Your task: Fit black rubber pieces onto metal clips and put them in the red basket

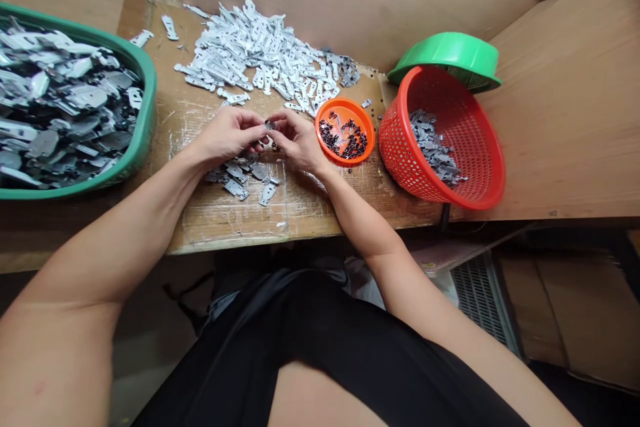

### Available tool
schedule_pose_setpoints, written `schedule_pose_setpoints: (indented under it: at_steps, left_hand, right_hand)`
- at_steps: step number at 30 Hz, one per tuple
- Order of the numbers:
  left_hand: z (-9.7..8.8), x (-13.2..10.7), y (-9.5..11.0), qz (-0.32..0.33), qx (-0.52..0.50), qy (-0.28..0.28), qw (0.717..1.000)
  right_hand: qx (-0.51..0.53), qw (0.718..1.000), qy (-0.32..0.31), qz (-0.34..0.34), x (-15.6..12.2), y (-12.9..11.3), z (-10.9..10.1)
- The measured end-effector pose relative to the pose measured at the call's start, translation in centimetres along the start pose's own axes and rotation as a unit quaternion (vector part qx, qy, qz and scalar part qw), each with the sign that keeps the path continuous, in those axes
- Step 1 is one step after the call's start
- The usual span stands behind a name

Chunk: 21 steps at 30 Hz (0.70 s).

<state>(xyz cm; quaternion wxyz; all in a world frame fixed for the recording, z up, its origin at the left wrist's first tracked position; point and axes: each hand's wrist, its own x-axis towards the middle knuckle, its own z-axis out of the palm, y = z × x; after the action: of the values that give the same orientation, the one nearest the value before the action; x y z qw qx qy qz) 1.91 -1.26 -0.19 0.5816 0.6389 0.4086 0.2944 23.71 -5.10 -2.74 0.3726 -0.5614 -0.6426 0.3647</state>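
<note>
My left hand (234,134) and my right hand (299,141) meet over the worktable, fingertips pinched together. Between them is a small dark metal part (271,125), mostly covered by the fingers, so its exact shape is hidden. Just below my left hand lie several loose grey metal plates (235,180) with holes in them. To the right of my right hand stands a shallow orange dish (345,161) holding many small dark pieces (356,140). Behind both hands spreads a heap of silvery stamped metal plates (250,47).
At the left, a green tub (150,100) is piled with metal assemblies (65,107). A red perforated basket (400,140) tilts at the right with grey metal parts (433,147) inside, and a bright green basket (445,53) sits behind it. Wooden panels (570,113) enclose the table's back and right.
</note>
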Motion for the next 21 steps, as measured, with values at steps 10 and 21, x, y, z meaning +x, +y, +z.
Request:
schedule_pose_setpoints:
  at_steps: [10, 21]
  left_hand:
    - [0.7, 0.5, -2.2, 0.046, 0.096, 0.057, 0.993]
    - [1.9, 0.2, -1.9, 0.114, 0.151, 0.088, 0.978]
  right_hand:
    - [0.238, 0.964, -0.021, 0.117, -0.3, -0.6, 0.4]
    - [0.054, 0.995, -0.048, 0.063, -0.4, -1.5, -1.3]
